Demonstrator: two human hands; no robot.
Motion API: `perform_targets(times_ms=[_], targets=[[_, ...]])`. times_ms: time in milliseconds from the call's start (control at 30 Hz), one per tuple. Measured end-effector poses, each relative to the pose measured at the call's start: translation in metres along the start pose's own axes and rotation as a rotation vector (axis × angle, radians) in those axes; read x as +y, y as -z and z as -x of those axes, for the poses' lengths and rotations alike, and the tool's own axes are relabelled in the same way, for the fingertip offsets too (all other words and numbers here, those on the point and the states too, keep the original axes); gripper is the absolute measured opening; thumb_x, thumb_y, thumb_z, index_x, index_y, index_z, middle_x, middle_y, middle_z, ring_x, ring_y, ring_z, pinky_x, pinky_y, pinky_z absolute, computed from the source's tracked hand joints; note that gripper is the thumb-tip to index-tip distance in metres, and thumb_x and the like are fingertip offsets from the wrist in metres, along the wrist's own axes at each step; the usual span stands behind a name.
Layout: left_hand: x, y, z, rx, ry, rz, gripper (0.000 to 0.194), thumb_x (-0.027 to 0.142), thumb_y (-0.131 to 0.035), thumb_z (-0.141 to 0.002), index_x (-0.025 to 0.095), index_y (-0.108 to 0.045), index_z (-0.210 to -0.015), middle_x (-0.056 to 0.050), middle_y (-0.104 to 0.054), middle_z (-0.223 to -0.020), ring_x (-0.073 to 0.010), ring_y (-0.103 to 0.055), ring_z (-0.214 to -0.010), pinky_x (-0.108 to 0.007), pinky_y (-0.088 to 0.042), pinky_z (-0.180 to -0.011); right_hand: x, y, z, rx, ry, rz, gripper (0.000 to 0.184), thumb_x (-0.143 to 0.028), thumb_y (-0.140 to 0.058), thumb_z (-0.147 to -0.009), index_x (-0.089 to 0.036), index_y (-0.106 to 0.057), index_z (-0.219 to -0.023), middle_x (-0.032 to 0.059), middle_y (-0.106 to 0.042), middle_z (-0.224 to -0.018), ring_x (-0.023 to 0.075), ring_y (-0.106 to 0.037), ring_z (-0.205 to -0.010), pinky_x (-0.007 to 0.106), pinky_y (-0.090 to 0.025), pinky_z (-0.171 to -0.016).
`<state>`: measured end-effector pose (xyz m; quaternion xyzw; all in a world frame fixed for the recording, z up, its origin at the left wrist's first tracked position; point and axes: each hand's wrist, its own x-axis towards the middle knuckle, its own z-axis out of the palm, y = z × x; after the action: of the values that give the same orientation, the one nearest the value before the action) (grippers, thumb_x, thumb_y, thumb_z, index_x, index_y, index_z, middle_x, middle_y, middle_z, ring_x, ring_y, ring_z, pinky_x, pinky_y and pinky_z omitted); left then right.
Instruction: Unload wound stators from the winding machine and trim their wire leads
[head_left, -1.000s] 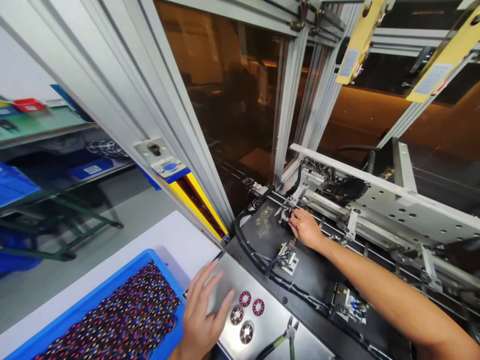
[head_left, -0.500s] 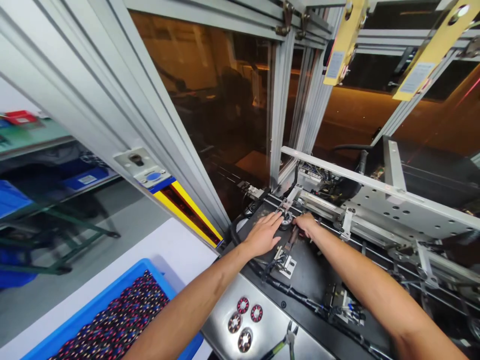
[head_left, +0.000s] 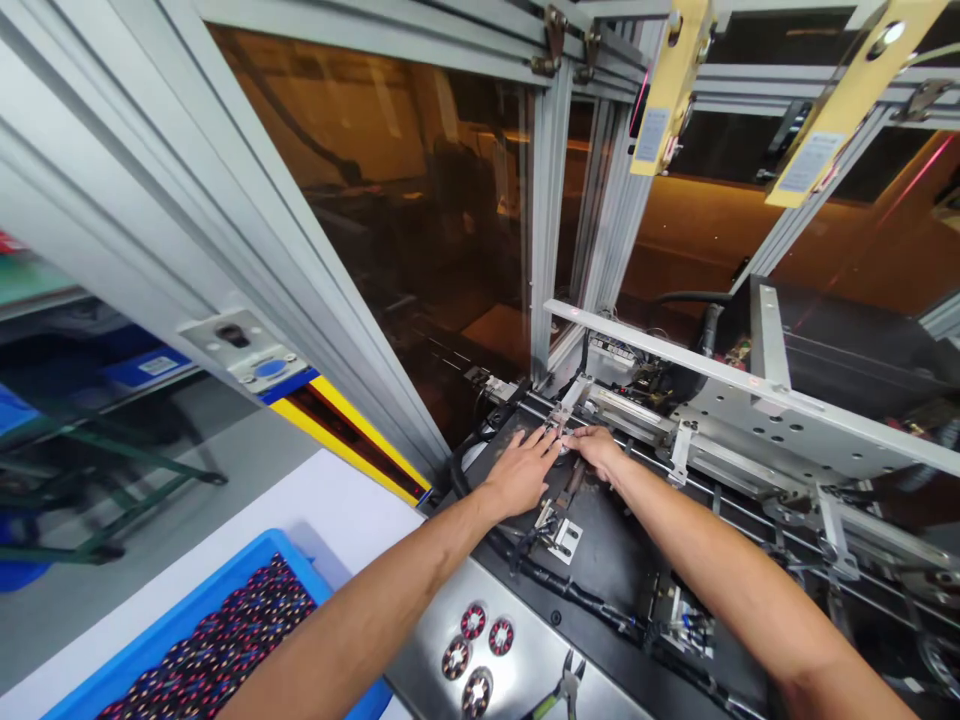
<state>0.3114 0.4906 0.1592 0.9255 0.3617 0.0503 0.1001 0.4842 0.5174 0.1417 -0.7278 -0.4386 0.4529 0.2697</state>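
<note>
Both my hands reach into a machine over its black base plate (head_left: 600,560). My left hand (head_left: 521,470) lies with fingers stretched out, the fingertips touching a small round part in a metal fixture (head_left: 564,435). My right hand (head_left: 596,450) meets it from the right, fingers curled and pinched at the same part; what it grips is too small to name. A small metal bracket (head_left: 559,535) sits just below my hands.
Three round wound stator-like parts (head_left: 474,655) lie on a steel plate (head_left: 427,650), with pliers (head_left: 562,690) beside them. A blue tray (head_left: 217,640) holds several more such parts. Aluminium frame posts (head_left: 547,200), a perforated rail (head_left: 787,430) and cables surround the hands.
My left hand left the steel plate near the blue tray and reached forward to the fixture beside my right hand. The view has shifted slightly right and forward.
</note>
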Motion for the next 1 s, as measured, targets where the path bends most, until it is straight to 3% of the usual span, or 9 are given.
perform_targets(times_ms=[133, 233, 367, 433, 500, 633, 733, 867, 1000], targets=[[0.002, 0.004, -0.001, -0.016, 0.006, -0.011, 0.083, 0.018, -0.075, -0.070, 0.020, -0.041, -0.145, -0.018, -0.040, -0.156, -0.0356, -0.034, -0.146, -0.058, -0.028, -0.116, -0.017, 0.011, 0.035, 0.025, 0.125, 0.161, 0.031, -0.035, -0.061, -0.094, -0.016, -0.061, -0.118, 0.0074, -0.064, -0.117, 0.0206, -0.065, -0.099, 0.041, -0.057, -0.085], [0.001, 0.006, -0.001, -0.031, 0.010, 0.007, 0.084, 0.018, -0.078, -0.066, 0.020, -0.044, -0.143, -0.018, -0.039, -0.157, -0.0381, -0.035, -0.145, -0.059, -0.028, -0.116, -0.015, 0.045, 0.086, 0.020, 0.332, 0.275, 0.029, -0.037, -0.065, -0.092, -0.016, -0.064, -0.111, 0.0060, -0.066, -0.112, 0.0199, -0.065, -0.099, 0.042, -0.054, -0.088], [-0.002, 0.003, -0.002, -0.044, 0.014, 0.057, 0.083, 0.019, -0.078, -0.066, 0.022, -0.046, -0.143, -0.016, -0.038, -0.158, -0.0388, -0.036, -0.144, -0.060, -0.028, -0.115, 0.025, 0.117, 0.149, 0.057, 0.486, 0.440, 0.025, -0.040, -0.063, -0.092, -0.016, -0.068, -0.093, 0.0010, -0.069, -0.083, 0.0151, -0.065, -0.077, 0.033, -0.053, -0.077], [-0.003, 0.003, -0.003, -0.046, 0.021, 0.077, 0.082, 0.019, -0.078, -0.066, 0.022, -0.047, -0.141, -0.016, -0.037, -0.158, -0.0389, -0.036, -0.144, -0.060, -0.027, -0.115, 0.055, 0.147, 0.160, 0.132, 0.483, 0.528, 0.024, -0.037, -0.060, -0.094, -0.015, -0.068, -0.090, 0.0006, -0.068, -0.076, 0.0143, -0.063, -0.070, 0.032, -0.052, -0.072], [-0.003, 0.007, -0.004, -0.051, 0.031, 0.089, 0.080, 0.018, -0.078, -0.065, 0.022, -0.050, -0.139, -0.016, -0.039, -0.157, -0.0386, -0.038, -0.143, -0.059, -0.029, -0.115, 0.084, 0.161, 0.158, 0.178, 0.504, 0.612, 0.021, -0.035, -0.060, -0.094, -0.014, -0.066, -0.093, 0.0017, -0.068, -0.083, 0.0153, -0.065, -0.075, 0.035, -0.054, -0.075], [0.005, 0.025, 0.001, -0.029, 0.054, 0.090, 0.071, 0.020, -0.075, -0.070, 0.020, -0.052, -0.137, -0.016, -0.044, -0.154, -0.0339, -0.048, -0.138, -0.049, -0.041, -0.110, 0.114, 0.149, 0.140, 0.156, 0.681, 0.738, 0.026, -0.036, -0.063, -0.093, -0.016, -0.063, -0.110, 0.0070, -0.064, -0.116, 0.0217, -0.062, -0.106, 0.045, -0.051, -0.093], [0.021, 0.043, 0.016, 0.059, 0.090, 0.080, 0.060, 0.027, -0.065, -0.083, 0.013, -0.050, -0.140, -0.021, -0.040, -0.155, -0.0328, -0.051, -0.136, -0.046, -0.044, -0.109, 0.115, 0.132, 0.130, 0.131, 0.778, 0.809, 0.024, -0.035, -0.062, -0.093, -0.017, -0.064, -0.109, 0.0069, -0.063, -0.116, 0.0218, -0.061, -0.106, 0.045, -0.051, -0.093], [0.063, 0.059, 0.042, 0.194, 0.097, 0.085, 0.050, 0.033, -0.052, -0.093, 0.014, -0.050, -0.140, -0.019, -0.031, -0.160, -0.0319, -0.050, -0.137, -0.046, -0.044, -0.112, 0.114, 0.127, 0.123, 0.128, 0.808, 0.867, 0.019, -0.034, -0.060, -0.095, -0.017, -0.065, -0.102, 0.0056, -0.066, -0.109, 0.0191, -0.063, -0.099, 0.041, -0.053, -0.088], [0.110, 0.052, 0.051, 0.244, 0.006, 0.134, 0.047, 0.031, -0.059, -0.091, 0.018, -0.055, -0.135, -0.016, -0.032, -0.160, -0.0321, -0.050, -0.137, -0.047, -0.045, -0.112, 0.116, 0.133, 0.121, 0.151, 0.808, 0.870, 0.020, -0.034, -0.060, -0.095, -0.016, -0.064, -0.102, 0.0057, -0.065, -0.108, 0.0189, -0.063, -0.097, 0.041, -0.053, -0.087]])
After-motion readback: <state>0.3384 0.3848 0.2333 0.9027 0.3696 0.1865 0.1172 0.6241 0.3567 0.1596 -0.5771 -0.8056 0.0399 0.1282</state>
